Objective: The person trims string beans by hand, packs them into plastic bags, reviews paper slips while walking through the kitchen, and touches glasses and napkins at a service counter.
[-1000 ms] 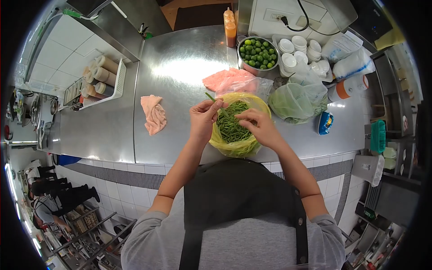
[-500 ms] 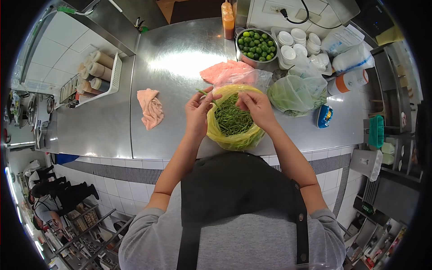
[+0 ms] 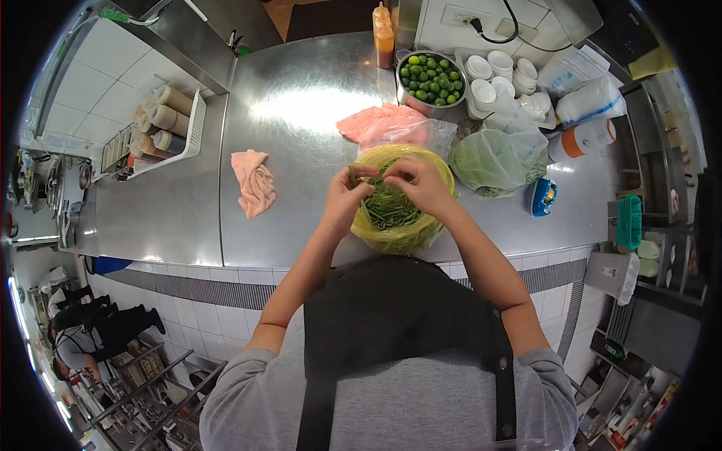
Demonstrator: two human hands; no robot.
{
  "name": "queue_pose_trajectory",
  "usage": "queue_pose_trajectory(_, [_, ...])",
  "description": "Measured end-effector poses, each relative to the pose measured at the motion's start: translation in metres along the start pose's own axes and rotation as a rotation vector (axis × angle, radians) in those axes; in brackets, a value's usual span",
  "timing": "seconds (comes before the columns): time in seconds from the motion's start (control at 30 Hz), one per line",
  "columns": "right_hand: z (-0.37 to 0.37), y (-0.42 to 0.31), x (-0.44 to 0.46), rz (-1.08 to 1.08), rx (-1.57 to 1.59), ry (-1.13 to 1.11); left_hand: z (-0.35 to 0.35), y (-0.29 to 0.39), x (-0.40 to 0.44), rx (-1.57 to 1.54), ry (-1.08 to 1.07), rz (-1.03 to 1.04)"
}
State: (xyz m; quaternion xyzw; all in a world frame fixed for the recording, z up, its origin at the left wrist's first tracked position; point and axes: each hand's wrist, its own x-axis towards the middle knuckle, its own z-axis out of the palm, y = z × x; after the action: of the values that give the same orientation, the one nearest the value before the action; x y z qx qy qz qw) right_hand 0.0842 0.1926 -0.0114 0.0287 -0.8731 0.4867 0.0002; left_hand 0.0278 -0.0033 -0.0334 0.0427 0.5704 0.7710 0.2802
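Note:
A yellow plastic bag [image 3: 406,242] stands before me on the steel counter, its mouth wide around a heap of short green bean pieces [image 3: 392,212]. Over the bag's left side, my left hand [image 3: 348,199] is closed in a pinch, with a bit of green bean [image 3: 353,176] showing at its fingers. My right hand [image 3: 423,186] hangs over the heap, thumb and fingers pinched together close to the left fingertips. Whatever lies in that right pinch is too small to make out.
Behind the bag lie a pink cloth [image 3: 380,120] and clear plastic. A bowl of limes [image 3: 431,79], stacked white cups [image 3: 499,64], a clear bag of greens [image 3: 492,161] and a blue packet [image 3: 543,197] stand rightward. Leftward are a crumpled cloth [image 3: 254,184] and a bottle basket [image 3: 194,135].
My left hand has moved right and inward over the bag, bringing its bean toward my right hand. The right hand has shifted slightly left and down; their fingertips are now close together.

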Motion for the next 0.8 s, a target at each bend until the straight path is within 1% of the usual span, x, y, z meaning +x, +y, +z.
queue_pose_trajectory(0.07, [-0.009,-0.012,0.001,0.058,0.303,0.128,0.011,0.017,-0.007,0.180,-0.158,-0.012])
queue_pose_trajectory(0.1, [-0.011,-0.015,0.000,0.059,0.302,0.129,0.015,0.021,-0.008,0.179,-0.160,-0.013])
queue_pose_trajectory(0.17, [-0.014,-0.018,0.000,0.141,0.617,0.126,0.020,0.027,-0.008,0.153,-0.226,-0.015])
queue_pose_trajectory(0.2, [-0.014,-0.017,0.000,0.139,0.617,0.128,0.020,0.030,-0.007,0.155,-0.228,-0.014])
queue_pose_trajectory(0.27, [-0.016,-0.012,-0.002,0.159,0.630,0.164,0.020,0.035,-0.003,0.256,-0.293,-0.028])
queue_pose_trajectory(0.3, [-0.016,-0.010,-0.003,0.158,0.630,0.166,0.019,0.034,-0.002,0.257,-0.294,-0.027])
queue_pose_trajectory(0.37, [-0.016,-0.008,-0.006,0.134,0.629,0.153,0.017,0.032,0.000,0.357,-0.302,-0.020])
queue_pose_trajectory(0.4, [-0.015,-0.008,-0.007,0.133,0.630,0.154,0.016,0.033,0.000,0.359,-0.302,-0.020])
queue_pose_trajectory(0.47, [-0.015,-0.011,-0.009,0.175,0.610,0.162,0.014,0.033,0.000,0.369,-0.283,-0.093])
queue_pose_trajectory(0.6, [-0.019,-0.020,-0.011,0.174,0.653,0.143,0.014,0.026,-0.001,0.350,-0.292,-0.079])
queue_pose_trajectory(0.67, [-0.020,-0.019,-0.011,0.181,0.599,0.092,0.011,0.023,0.000,0.411,-0.277,-0.046])
queue_pose_trajectory(0.7, [-0.015,-0.005,-0.008,0.091,0.420,0.121,0.012,0.025,0.001,0.495,-0.284,-0.035])
queue_pose_trajectory(0.77, [-0.015,-0.003,-0.008,-0.019,0.313,0.148,0.010,0.020,0.002,0.543,-0.283,-0.005])
queue_pose_trajectory(0.8, [-0.020,-0.021,-0.012,0.073,0.384,0.135,0.011,0.023,0.001,0.615,-0.288,-0.010])
